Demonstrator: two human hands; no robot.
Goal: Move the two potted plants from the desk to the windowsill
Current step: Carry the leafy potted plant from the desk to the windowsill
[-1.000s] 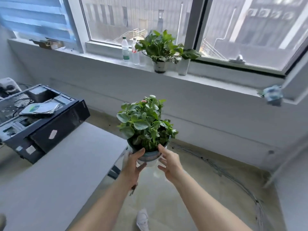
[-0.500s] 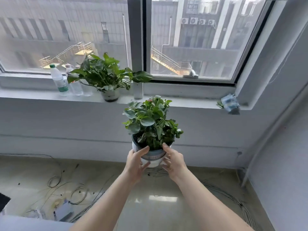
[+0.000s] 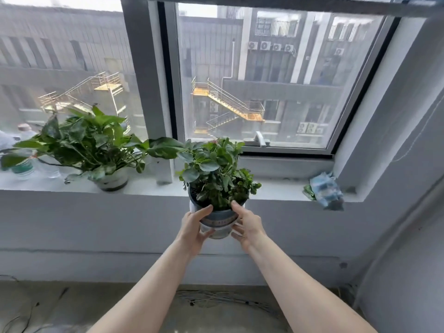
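Risen nearer the windowsill (image 3: 153,188), the potted plant (image 3: 216,181) seems airborne, left hand (image 3: 193,228) and right hand (image 3: 248,225) gripping it.

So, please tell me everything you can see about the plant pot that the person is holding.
The plant pot is round, grey-blue above with a pale patterned band and a white base; the material looks glazed or plastic. It holds a bushy plant with rounded green leaves. It is upright, in the air, in front of the windowsill, not resting on it. The left hand and right hand clasp its sides.
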